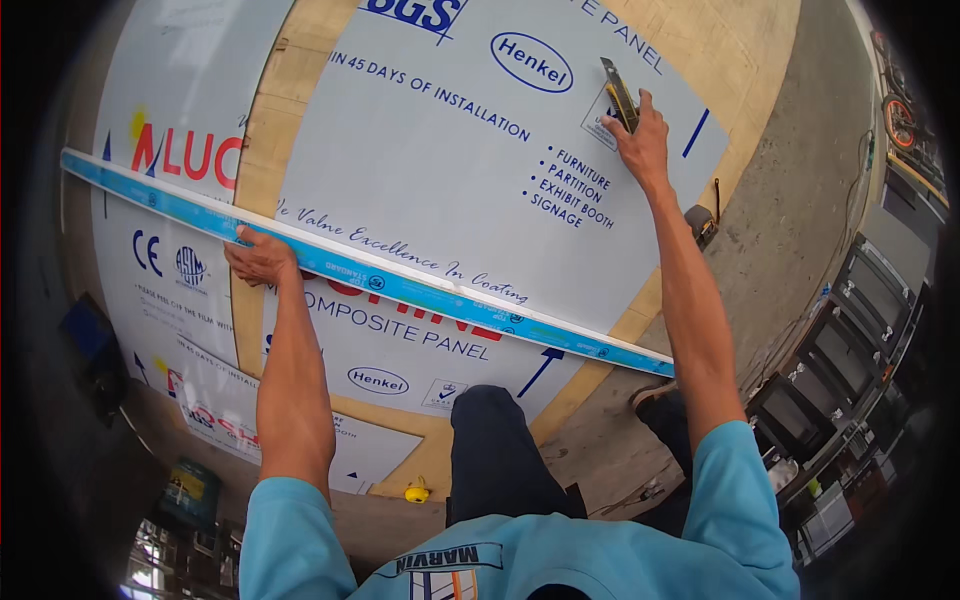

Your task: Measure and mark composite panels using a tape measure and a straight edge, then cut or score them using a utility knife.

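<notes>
A long straight bar, wrapped in blue film with a white edge, lies slantwise across printed grey composite panels. My left hand grips it left of the middle, with the fingertips over its upper edge. Farther out to the right, my right hand is at a utility knife, thumb on one side and fingers on the other. The knife's tip points away from me, and its lower end is partly hidden by the hand. Beneath the knife is the large grey panel.
Tan board shows between and around the panels. A small yellow object sits by the near edge. A dark tool, perhaps a tape measure, rests at the board's right edge. Dark framed pieces stand farther right on the concrete floor.
</notes>
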Demonstrator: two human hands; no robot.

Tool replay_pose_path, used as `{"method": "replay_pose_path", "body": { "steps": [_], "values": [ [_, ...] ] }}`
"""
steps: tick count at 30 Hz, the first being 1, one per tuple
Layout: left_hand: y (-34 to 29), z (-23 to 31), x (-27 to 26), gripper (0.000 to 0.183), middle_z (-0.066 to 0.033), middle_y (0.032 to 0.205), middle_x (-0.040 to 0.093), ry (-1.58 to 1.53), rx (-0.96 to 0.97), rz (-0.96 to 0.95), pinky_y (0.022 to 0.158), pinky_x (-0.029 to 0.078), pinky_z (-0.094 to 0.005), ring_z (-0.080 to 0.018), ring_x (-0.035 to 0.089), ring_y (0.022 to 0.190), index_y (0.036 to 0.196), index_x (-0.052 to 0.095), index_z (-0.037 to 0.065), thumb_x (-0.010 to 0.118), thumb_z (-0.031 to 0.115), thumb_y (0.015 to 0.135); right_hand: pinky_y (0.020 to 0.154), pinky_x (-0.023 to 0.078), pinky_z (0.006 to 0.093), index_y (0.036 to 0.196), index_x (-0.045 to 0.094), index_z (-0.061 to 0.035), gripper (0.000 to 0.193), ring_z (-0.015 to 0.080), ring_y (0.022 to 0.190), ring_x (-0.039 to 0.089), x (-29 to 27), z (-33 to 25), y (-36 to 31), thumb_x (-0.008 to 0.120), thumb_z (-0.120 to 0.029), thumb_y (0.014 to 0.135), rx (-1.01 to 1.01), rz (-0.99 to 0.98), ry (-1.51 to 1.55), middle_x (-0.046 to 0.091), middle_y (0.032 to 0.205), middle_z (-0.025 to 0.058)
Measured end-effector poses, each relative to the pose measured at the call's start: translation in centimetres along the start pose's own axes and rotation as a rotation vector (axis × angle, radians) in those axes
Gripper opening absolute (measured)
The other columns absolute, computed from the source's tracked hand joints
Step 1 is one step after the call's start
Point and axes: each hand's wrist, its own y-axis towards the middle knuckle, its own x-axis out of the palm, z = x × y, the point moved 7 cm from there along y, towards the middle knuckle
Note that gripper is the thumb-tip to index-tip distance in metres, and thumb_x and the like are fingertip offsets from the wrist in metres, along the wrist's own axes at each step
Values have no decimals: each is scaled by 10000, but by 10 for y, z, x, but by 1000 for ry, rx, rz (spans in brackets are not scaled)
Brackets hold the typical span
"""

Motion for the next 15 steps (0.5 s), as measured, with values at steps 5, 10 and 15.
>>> {"method": "replay_pose_path", "body": {
  "steps": [5,10,15],
  "values": [
    [-4,13,-1,626,-187,1356,415,-46,-15,31,1007,277,-529,-367,376,1254,1320,441,52,312,527,934,492,504,244,987,560,49,328,144,548,612,19,-118,-2,661,-215,821,100,-370,410,597,690,78],
    [-6,8,-3,637,-211,1384,368,-31,-53,7,1035,247,-510,-368,339,1279,1340,392,9,311,499,941,632,514,457,1172,448,-5,423,371,708,645,111,-292,-141,539,-334,920,-271,-901,222,646,816,235],
    [-4,13,-4,607,-218,1394,353,-25,-22,2,1043,227,-504,-363,323,1293,1348,365,10,319,464,947,721,483,503,1204,414,13,377,458,748,604,149,-337,-186,457,-241,929,-367,-759,240,611,930,286]
  ]
}}
